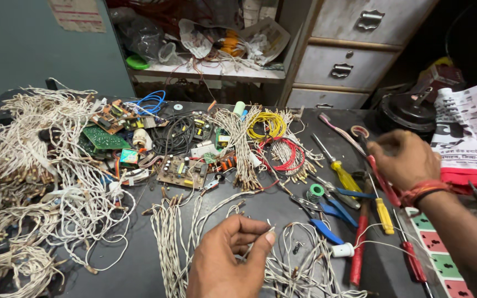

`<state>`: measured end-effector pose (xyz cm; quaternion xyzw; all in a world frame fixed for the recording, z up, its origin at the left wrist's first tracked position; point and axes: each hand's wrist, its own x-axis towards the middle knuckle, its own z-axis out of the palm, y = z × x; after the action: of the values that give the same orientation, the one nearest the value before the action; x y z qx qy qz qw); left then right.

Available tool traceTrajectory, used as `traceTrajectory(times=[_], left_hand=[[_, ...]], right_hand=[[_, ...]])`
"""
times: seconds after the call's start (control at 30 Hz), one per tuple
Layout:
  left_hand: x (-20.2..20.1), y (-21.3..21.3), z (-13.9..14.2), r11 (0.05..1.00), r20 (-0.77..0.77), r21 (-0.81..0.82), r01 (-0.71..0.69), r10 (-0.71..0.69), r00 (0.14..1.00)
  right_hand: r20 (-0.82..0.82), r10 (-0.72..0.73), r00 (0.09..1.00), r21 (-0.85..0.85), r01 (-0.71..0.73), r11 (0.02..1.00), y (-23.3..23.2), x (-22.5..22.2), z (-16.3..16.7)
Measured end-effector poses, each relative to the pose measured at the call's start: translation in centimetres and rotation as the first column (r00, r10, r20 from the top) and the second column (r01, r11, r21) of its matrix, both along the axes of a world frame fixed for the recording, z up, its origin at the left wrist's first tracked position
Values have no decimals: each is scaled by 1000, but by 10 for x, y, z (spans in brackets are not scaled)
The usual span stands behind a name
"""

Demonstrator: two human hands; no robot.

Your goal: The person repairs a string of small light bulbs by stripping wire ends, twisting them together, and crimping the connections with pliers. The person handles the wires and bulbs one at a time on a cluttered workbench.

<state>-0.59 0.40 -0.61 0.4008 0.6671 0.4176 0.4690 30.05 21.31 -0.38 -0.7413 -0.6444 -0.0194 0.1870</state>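
My left hand [228,258] is low at the centre of a dark worktable [271,207], its thumb and fingers pinched on the end of a thin white twisted wire [260,236] from the bundles below it. My right hand [407,160] is at the right, wearing red thread bands on the wrist. Its fingers are curled around a red-handled tool [381,179] above a row of screwdrivers. What kind of tool it is stays unclear.
A large tangle of white wires [34,182] covers the left. Circuit boards [182,171], yellow [266,124] and red wire coils [288,154] lie mid-table. Yellow screwdrivers [344,176], blue pliers [332,212] and a solder spool [316,190] sit at right. Drawers [343,69] stand behind.
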Motion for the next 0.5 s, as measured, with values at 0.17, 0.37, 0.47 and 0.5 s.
traceTrajectory(times=[0.17, 0.37, 0.47, 0.5], left_hand=[[-2, -1, 11, 997, -87, -75, -3, -4, 996], [-2, -5, 9, 998, -93, -60, 8, -14, 996], [0, -5, 9, 998, -98, -70, -3, -4, 995], [-1, -4, 10, 999, -113, -31, 9, -12, 994]], right_hand=[[-387, 221, 895, -31, -252, 967, -37, -25, 49], [-341, 108, 934, -112, -155, 982, -131, -39, 28], [-305, 12, 952, -108, -47, 993, -141, -34, 22], [-297, -19, 955, -83, -6, 997, -140, -33, 19]])
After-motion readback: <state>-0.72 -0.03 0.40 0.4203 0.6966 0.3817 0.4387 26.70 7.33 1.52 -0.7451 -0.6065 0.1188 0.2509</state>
